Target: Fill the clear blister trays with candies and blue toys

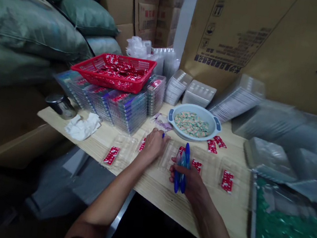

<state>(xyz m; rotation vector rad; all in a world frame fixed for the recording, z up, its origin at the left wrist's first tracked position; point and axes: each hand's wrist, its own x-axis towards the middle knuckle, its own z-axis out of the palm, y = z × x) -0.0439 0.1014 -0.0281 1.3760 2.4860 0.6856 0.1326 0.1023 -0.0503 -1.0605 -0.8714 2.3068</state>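
One red basket, one basin, one cup, at least two blue sticks

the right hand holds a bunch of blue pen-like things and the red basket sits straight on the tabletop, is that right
Not quite: the head view shows the red basket resting on stacked clear cases, not straight on the tabletop. The right hand does hold a bunch of blue pen-like things.

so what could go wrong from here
The right hand grips several blue pieces together, so one might slip out. The red basket sits high on stacked clear boxes and could slide if bumped. The shiny metal container stands near the edge of the table, where a knock might topple it.
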